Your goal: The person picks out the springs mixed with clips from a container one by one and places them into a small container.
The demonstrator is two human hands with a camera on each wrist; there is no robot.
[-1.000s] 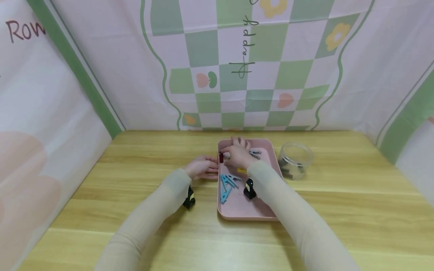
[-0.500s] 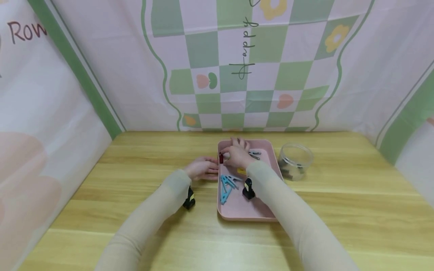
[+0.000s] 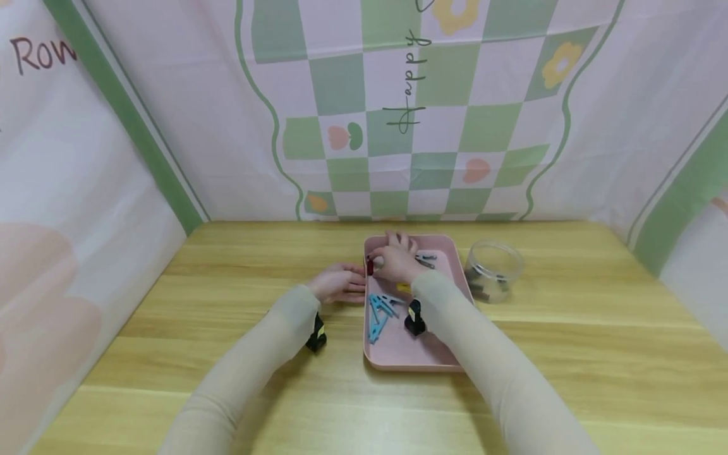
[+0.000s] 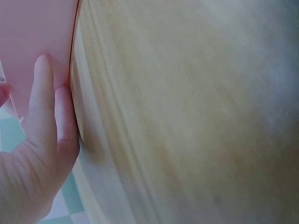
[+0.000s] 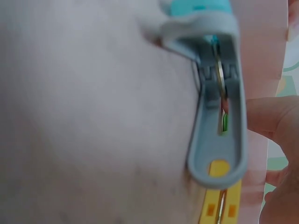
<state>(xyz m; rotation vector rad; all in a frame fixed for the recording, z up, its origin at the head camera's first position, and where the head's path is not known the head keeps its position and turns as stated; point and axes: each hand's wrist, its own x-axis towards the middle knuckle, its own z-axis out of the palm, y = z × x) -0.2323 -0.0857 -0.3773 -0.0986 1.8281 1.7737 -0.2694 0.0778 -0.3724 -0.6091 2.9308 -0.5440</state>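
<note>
A pink tray (image 3: 398,357) stands on the wooden table. My right hand (image 3: 397,262) reaches over its far left part, thumb and index finger pinching a dark red clip (image 3: 370,268) at the left rim. In the right wrist view a grey clothespin (image 5: 217,144) lies large in front of a yellow clothespin (image 5: 209,210), with part of my right thumb (image 5: 264,114) at the right edge. Blue clothespins (image 3: 376,330) lie in the tray's left part. My left hand (image 3: 339,282) keeps its fingers nearly straight against the tray's outer left wall (image 4: 35,28).
To the right of the tray stands a clear round jar (image 3: 496,272) with dark pieces inside. Small metallic-looking items (image 3: 426,260) lie in the tray's far right part. A patterned cloth (image 3: 392,170) hangs behind the wooden table (image 3: 256,253).
Both hands and the tray stay nearly where they were. Only the head view shifts very slightly.
</note>
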